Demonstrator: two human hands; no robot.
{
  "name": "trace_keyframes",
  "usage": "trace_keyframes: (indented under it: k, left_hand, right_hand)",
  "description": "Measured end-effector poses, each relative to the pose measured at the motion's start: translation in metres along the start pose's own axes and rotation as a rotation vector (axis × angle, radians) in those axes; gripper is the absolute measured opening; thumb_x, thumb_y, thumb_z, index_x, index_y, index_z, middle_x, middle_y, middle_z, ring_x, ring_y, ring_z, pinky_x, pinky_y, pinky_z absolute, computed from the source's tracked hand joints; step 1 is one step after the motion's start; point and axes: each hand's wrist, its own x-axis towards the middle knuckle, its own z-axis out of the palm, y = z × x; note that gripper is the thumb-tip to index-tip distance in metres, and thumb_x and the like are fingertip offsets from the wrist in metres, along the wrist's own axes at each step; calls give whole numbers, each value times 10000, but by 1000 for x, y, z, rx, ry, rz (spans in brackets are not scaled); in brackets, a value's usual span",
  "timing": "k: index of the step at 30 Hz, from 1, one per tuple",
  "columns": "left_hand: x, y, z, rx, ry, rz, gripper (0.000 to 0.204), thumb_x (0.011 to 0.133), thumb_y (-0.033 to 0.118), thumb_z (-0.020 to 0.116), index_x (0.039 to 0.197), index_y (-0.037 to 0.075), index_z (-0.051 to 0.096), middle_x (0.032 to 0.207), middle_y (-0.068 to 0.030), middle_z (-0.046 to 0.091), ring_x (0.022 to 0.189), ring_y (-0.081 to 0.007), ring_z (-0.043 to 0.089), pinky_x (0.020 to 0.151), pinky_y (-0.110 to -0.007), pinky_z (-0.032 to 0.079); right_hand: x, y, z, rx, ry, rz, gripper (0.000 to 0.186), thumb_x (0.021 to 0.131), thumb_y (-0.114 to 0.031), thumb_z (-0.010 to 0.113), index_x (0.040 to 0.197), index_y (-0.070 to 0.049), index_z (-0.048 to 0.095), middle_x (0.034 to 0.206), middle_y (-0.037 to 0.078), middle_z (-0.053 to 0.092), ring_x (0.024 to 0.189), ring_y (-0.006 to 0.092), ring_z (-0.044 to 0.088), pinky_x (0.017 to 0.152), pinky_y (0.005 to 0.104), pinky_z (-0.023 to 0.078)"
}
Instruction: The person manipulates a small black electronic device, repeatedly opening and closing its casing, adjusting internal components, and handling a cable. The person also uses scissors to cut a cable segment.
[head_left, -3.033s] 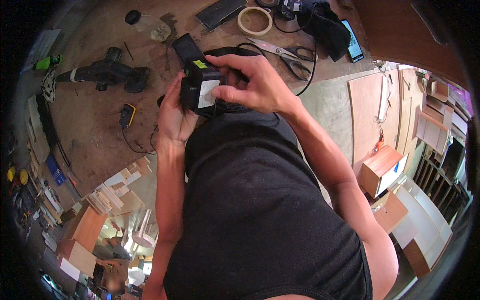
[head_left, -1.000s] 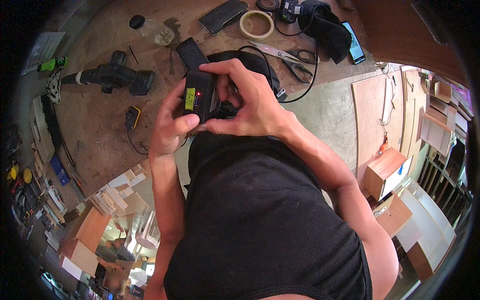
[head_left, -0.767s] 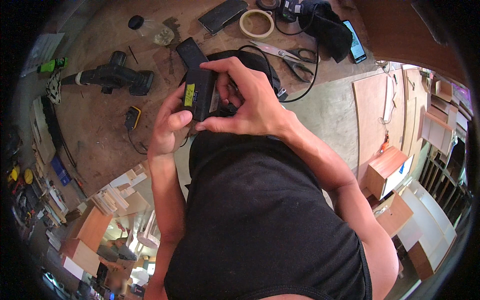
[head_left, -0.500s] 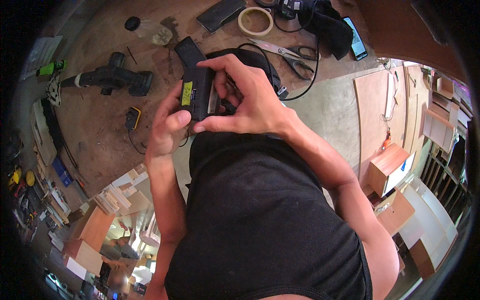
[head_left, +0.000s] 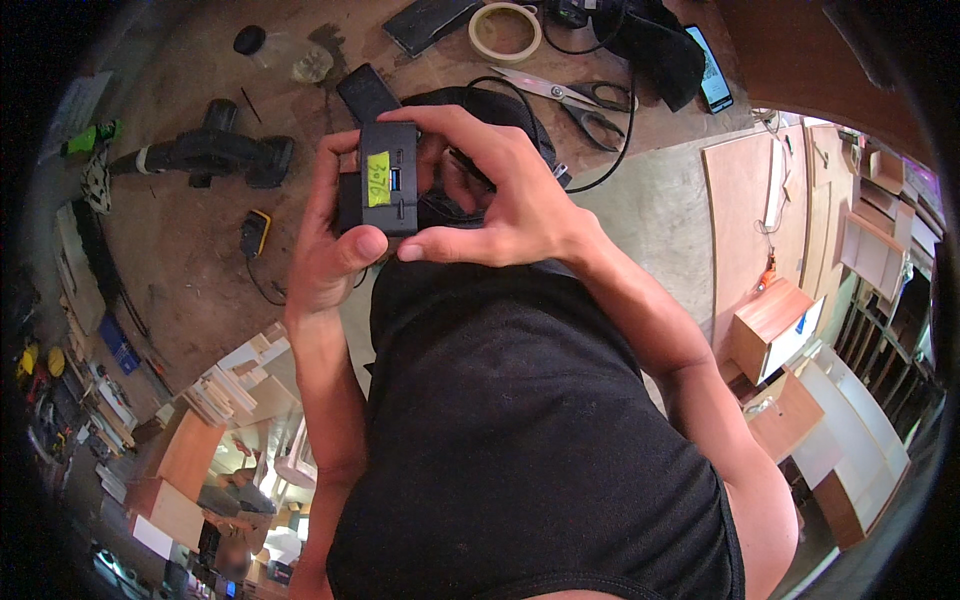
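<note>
Black box [head_left: 390, 180] held between my left grip [head_left: 322, 240] and right grip [head_left: 525, 200], long axis running away from me. Right thumb and forefinger bracket its ends; left fingers curl round its left side. Neither grip nearer.

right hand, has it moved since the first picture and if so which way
Yes. Judged against the scissors, the right hand is now lower in the view, with a wider gap between them.

A head-worn fisheye looks down on the nearby hands [head_left: 530, 200] and bench [head_left: 190, 235].
</note>
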Motion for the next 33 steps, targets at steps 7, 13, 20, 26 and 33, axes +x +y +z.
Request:
trace_keyframes:
  k: [7, 13, 20, 26, 33]
  left_hand:
    - [9, 8, 6, 124, -76, 121, 1082, 677, 653, 956, 1478, 39, 566, 1315, -76, 642, 1186, -177, 644, 1028, -319, 503]
    - [16, 12, 5, 237, -64, 190, 1034, 601, 568, 1033, 1399, 29, 659, 1280, -68, 695, 1161, -166, 673, 1015, -302, 520]
    - [19, 10, 4, 236, -82, 173, 982, 597, 472, 1059, 1382, 34, 665, 1229, -55, 710, 1122, -151, 685, 983, -284, 536]
    - [20, 11, 9, 200, -57, 111, 932, 602, 382, 1070, 1367, 39, 661, 1192, -43, 720, 1075, -135, 697, 954, -263, 550]
    - [25, 2, 7, 122, -64, 134, 973, 661, 577, 1008, 1377, 19, 655, 1182, -55, 723, 1077, -142, 700, 956, -277, 550]
  right_hand:
    - [-8, -5, -13, 175, -49, 271, 727, 811, -287, 930, 1402, -6, 614, 912, -15, 671, 652, 27, 506, 583, 222, 389]
    - [-13, -3, -12, 151, -34, 324, 550, 823, -245, 932, 1214, -20, 619, 896, -23, 636, 678, 27, 504, 593, 224, 390]
    - [-17, 0, -8, 200, -19, 389, 492, 823, -192, 911, 1177, -44, 604, 953, -32, 610, 730, 13, 496, 618, 202, 374]
    - [-17, 4, -6, 203, 32, 414, 573, 790, -313, 933, 1132, -6, 591, 964, 47, 658, 780, 98, 567, 658, 283, 487]
    - [-15, 6, -5, 192, 81, 357, 610, 790, -363, 963, 1168, -5, 646, 988, 44, 681, 763, 108, 565, 668, 292, 496]
